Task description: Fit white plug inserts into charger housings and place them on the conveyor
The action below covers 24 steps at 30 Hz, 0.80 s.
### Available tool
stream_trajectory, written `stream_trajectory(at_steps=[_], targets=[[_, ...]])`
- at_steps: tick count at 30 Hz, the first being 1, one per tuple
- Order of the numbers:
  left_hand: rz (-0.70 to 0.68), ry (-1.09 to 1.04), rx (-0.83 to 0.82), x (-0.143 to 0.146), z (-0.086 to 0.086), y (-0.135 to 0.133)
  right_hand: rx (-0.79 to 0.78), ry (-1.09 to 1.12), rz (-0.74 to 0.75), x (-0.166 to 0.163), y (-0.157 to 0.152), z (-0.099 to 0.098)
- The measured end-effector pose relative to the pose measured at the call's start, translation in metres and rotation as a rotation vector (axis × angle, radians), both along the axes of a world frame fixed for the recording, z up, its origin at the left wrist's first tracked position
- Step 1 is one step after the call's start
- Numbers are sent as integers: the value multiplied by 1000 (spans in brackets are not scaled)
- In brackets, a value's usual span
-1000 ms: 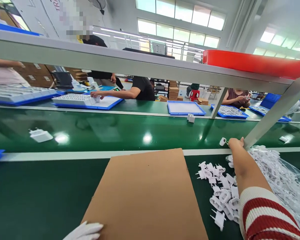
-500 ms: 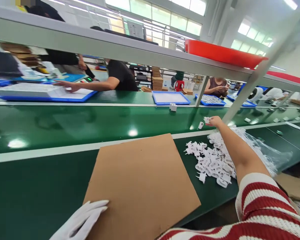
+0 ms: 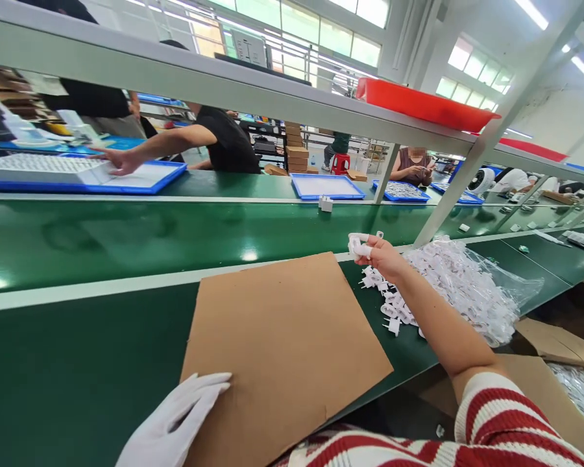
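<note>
My right hand point(image 3: 382, 255) is bare and closed on a small white plug part point(image 3: 357, 245), raised just above the far right corner of a brown cardboard sheet point(image 3: 282, 337). Under my forearm lies a loose heap of white plug parts point(image 3: 394, 308), and beside it a clear plastic bag point(image 3: 467, 285) full of the same parts. My left hand point(image 3: 178, 421), in a white glove, lies flat with fingers stretched out on the near left corner of the cardboard.
The green conveyor belt point(image 3: 126, 237) runs across beyond the cardboard, with a white adapter point(image 3: 326, 203) on it. Blue trays point(image 3: 326, 187) and other people sit across the belt. A slanted metal post point(image 3: 472, 159) rises at right; a red tray point(image 3: 418, 104) sits on the shelf above.
My right hand drew back from the belt near the post toward the cardboard, now holding a white plug part. The view swung right. My left hand slid a little further onto the cardboard.
</note>
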<state>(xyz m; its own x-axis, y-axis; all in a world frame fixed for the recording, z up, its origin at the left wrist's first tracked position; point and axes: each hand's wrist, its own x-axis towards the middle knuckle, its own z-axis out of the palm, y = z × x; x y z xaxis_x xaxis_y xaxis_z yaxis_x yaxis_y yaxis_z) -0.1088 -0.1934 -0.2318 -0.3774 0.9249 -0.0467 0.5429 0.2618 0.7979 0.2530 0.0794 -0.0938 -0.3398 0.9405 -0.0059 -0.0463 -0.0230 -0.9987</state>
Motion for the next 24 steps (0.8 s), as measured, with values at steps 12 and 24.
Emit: stream_trajectory(at_steps=[12, 24], targets=[[18, -20, 38, 6, 13, 3, 549, -806, 133, -37, -43, -79], [18, 114, -128, 7, 30, 22, 787, -886, 426, -43, -74, -100]])
